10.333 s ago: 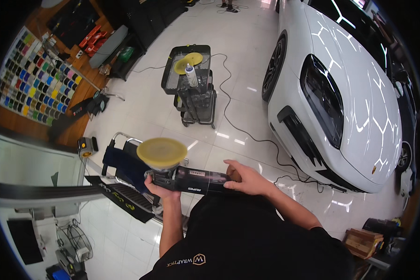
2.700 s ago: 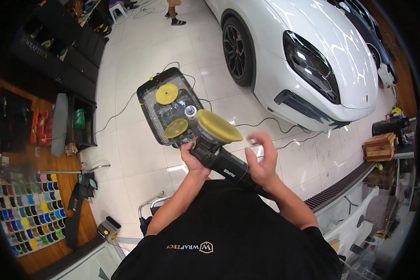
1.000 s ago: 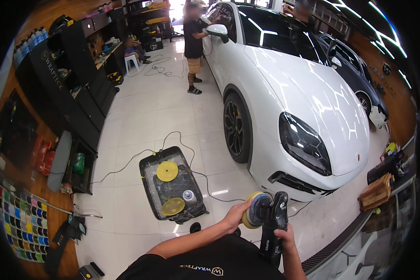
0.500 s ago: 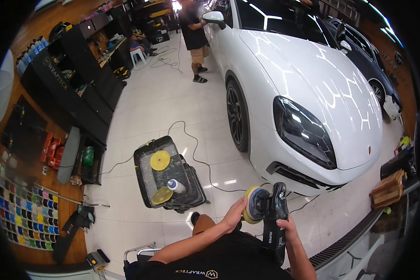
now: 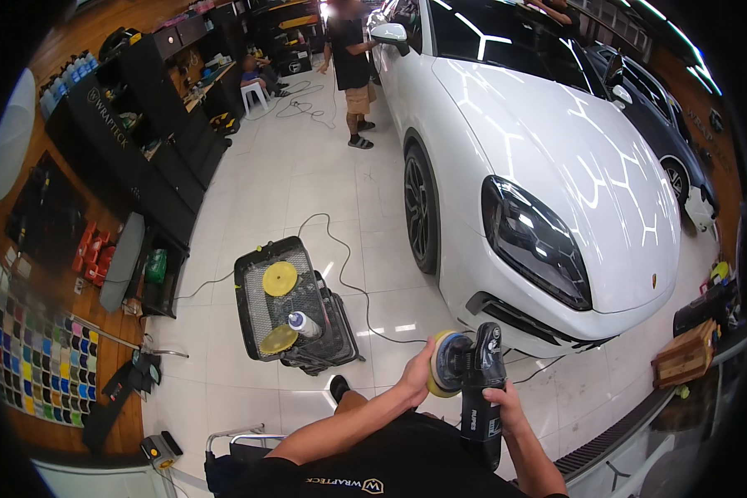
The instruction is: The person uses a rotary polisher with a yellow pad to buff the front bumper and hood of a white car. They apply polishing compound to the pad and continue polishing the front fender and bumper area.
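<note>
A black corded polisher (image 5: 482, 398) is held upright in front of my body. My right hand (image 5: 506, 404) is wrapped round its body, with the thumb across the front. On the polisher's left side sits a round foam pad (image 5: 441, 363), yellow with a blue and white backing. My left hand (image 5: 419, 375) grips the pad's left edge; some of its fingertips are hidden behind the pad. Just beyond the polisher is the front bumper of a white car (image 5: 548, 124).
A black mesh-topped cart (image 5: 249, 319) stands left of centre. It carries a yellow pad (image 5: 280, 279), another yellow pad (image 5: 279, 339) and a white bottle (image 5: 304, 324). A cord (image 5: 350, 282) runs over the floor. A person (image 5: 353, 70) stands by the car's mirror; a wooden box (image 5: 685, 355) sits right.
My view has shifted slightly, and the polisher and both hands sit a little further left in it. The standing person's near arm now hangs away from the body.
</note>
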Demonstrator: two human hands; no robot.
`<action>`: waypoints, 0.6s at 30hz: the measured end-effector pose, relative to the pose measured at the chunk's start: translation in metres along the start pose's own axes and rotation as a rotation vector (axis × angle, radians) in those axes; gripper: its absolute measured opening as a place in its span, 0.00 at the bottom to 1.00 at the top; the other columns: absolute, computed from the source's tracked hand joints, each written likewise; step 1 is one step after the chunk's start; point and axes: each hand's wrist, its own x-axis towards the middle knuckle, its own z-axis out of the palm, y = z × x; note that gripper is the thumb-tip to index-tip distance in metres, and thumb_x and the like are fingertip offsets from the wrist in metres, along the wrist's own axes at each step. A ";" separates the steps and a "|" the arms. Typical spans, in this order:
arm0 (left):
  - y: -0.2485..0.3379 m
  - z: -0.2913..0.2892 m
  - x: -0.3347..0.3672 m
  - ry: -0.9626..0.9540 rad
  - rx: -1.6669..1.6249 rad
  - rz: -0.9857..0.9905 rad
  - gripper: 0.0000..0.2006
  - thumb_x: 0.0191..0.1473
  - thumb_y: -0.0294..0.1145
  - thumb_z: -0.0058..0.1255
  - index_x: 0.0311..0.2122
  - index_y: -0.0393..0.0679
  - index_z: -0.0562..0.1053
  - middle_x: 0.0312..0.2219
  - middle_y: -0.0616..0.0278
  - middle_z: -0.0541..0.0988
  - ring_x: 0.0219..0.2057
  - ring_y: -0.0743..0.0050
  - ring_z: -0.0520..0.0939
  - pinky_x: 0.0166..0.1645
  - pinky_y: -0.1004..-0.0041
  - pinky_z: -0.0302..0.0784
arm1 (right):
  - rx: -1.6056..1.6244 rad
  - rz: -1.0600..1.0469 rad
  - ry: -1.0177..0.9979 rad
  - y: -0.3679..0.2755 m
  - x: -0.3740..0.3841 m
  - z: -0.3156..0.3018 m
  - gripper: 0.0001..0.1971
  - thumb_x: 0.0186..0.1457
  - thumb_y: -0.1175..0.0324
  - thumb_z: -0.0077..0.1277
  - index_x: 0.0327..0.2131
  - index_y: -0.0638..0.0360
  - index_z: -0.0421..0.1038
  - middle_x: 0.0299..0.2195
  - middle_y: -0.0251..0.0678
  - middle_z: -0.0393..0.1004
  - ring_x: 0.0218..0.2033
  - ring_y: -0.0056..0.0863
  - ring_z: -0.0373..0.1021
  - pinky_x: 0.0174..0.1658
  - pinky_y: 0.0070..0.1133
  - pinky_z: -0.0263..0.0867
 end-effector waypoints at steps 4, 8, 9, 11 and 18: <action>-0.018 -0.025 0.013 0.165 0.093 -0.003 0.31 0.74 0.58 0.28 0.63 0.43 0.69 0.54 0.56 0.80 0.56 0.63 0.80 0.63 0.59 0.75 | -0.052 0.004 0.032 0.013 0.005 -0.009 0.23 0.51 0.62 0.62 0.46 0.69 0.73 0.33 0.41 0.81 0.29 0.30 0.80 0.34 0.26 0.79; -0.027 -0.061 0.003 0.085 -0.110 -0.113 0.33 0.72 0.61 0.28 0.68 0.45 0.64 0.61 0.55 0.74 0.63 0.57 0.75 0.67 0.54 0.70 | 0.077 0.072 -0.045 0.017 0.007 -0.018 0.27 0.49 0.60 0.62 0.48 0.69 0.72 0.34 0.42 0.81 0.31 0.31 0.80 0.35 0.26 0.79; -0.029 -0.070 -0.002 0.052 -0.153 -0.074 0.34 0.72 0.61 0.28 0.69 0.45 0.63 0.63 0.56 0.73 0.64 0.57 0.73 0.68 0.53 0.69 | 0.067 0.049 -0.031 0.018 0.007 -0.019 0.35 0.43 0.52 0.62 0.51 0.70 0.71 0.35 0.46 0.80 0.29 0.37 0.80 0.35 0.32 0.81; -0.031 -0.080 -0.006 0.007 -0.232 -0.103 0.35 0.72 0.62 0.27 0.72 0.47 0.59 0.66 0.57 0.69 0.67 0.57 0.69 0.69 0.52 0.66 | 0.030 -0.037 -0.009 0.015 0.008 -0.023 0.39 0.40 0.51 0.64 0.52 0.70 0.69 0.33 0.47 0.80 0.29 0.38 0.80 0.35 0.35 0.82; -0.010 -0.034 0.010 -0.249 -0.310 0.005 0.40 0.67 0.70 0.32 0.63 0.43 0.70 0.57 0.53 0.78 0.58 0.54 0.79 0.64 0.50 0.74 | -0.070 -0.001 0.010 0.008 0.000 -0.027 0.41 0.40 0.52 0.66 0.54 0.70 0.69 0.39 0.44 0.80 0.32 0.32 0.80 0.37 0.28 0.79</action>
